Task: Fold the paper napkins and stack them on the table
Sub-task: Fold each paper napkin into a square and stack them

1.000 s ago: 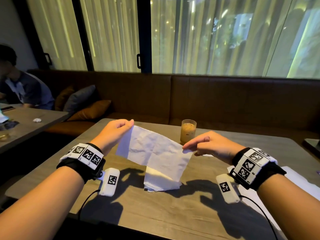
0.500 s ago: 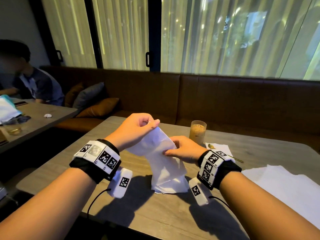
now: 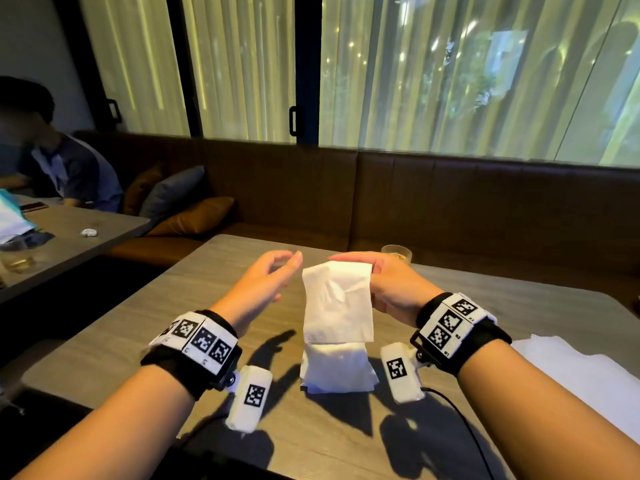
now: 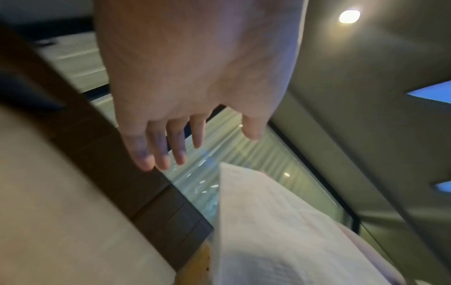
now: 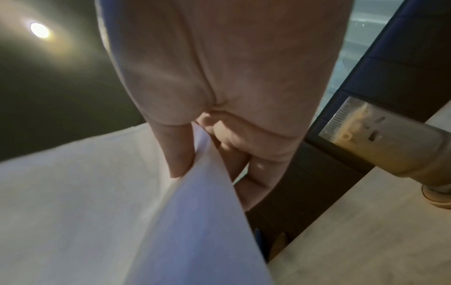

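Note:
A white paper napkin [image 3: 336, 306], folded in half, hangs in the air over the table. My right hand [image 3: 360, 268] pinches its top right edge between thumb and fingers, and the right wrist view shows the thumb pressed on the sheet [image 5: 195, 192]. My left hand [image 3: 277, 271] hovers just left of the napkin with its fingers straight and spread, holding nothing; the left wrist view shows the hand [image 4: 190, 135] apart from the sheet [image 4: 280, 231]. Below the hanging napkin lies a stack of folded napkins [image 3: 337, 370] on the grey wooden table [image 3: 214, 341].
A glass of iced coffee [image 3: 396, 252] stands behind my right hand. Unfolded white napkins [image 3: 581, 375] lie at the table's right edge. A brown bench with cushions [image 3: 183, 206] runs behind. A person [image 3: 59, 168] sits at a neighbouring table on the left.
The napkin went from spread between both hands to folded in half. My left hand has let go and opened beside it; my right hand now holds it alone, raised higher.

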`<control>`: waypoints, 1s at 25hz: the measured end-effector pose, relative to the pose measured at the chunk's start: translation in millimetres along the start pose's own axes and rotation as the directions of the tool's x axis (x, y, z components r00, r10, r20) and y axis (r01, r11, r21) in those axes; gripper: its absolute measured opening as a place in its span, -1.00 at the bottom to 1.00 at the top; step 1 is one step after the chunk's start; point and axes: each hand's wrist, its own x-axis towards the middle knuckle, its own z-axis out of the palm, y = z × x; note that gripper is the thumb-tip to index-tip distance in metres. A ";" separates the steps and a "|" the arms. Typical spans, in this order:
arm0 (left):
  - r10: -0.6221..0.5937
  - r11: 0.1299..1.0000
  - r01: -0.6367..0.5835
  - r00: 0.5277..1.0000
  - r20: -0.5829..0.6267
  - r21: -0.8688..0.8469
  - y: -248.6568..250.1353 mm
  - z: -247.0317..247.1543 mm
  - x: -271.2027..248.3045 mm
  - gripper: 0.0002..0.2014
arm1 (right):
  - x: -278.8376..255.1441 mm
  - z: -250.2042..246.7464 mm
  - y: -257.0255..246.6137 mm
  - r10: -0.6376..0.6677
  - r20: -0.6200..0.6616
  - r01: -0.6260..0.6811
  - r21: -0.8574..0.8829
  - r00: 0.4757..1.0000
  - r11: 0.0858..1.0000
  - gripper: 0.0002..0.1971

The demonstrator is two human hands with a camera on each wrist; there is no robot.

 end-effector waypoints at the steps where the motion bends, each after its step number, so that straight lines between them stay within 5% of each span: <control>1: -0.111 0.990 0.121 0.986 0.125 -0.077 -6.9 2.3 1.7 -0.37 | -1.1 -1.1 -2.3 -0.001 0.007 0.001 0.017 1.000 1.000 -0.69; 4: -0.151 0.928 0.253 0.927 0.343 -0.274 -11.4 14.9 -7.5 -0.47 | -1.8 -1.5 -7.6 -0.012 0.047 0.010 0.040 0.999 0.999 -0.69; 8: -0.149 0.925 0.209 0.968 0.203 -0.317 -18.0 28.0 -8.4 -0.67 | -1.3 -5.2 3.9 0.079 -0.016 -0.079 0.005 0.997 0.997 -0.71; 11: -0.222 0.947 0.235 0.971 0.083 -0.219 -24.5 34.6 -5.1 -0.77 | -3.8 -9.5 16.9 0.251 -0.074 -0.246 0.072 0.965 0.967 -0.75; 15: -0.284 0.952 0.289 0.957 0.060 -0.104 -35.8 48.8 1.7 -0.82 | -9.5 -11.1 37.8 0.470 -0.110 -0.404 0.364 0.876 0.839 -0.76; 20: -0.250 0.958 0.247 0.968 0.000 0.145 -75.8 63.0 26.8 -0.81 | -0.4 2.8 75.2 0.531 -0.228 -0.496 0.194 0.816 0.846 -0.77; 23: -0.235 0.934 0.239 0.971 -0.049 0.265 -91.3 65.9 35.3 -0.63 | 3.0 5.6 90.7 0.596 -0.197 -0.528 0.308 0.778 0.791 -0.75; 25: -0.240 0.908 0.245 0.969 -0.057 0.341 -96.7 66.9 37.1 -0.66 | 7.1 5.5 99.9 0.586 -0.205 -0.561 0.168 0.784 0.810 -0.80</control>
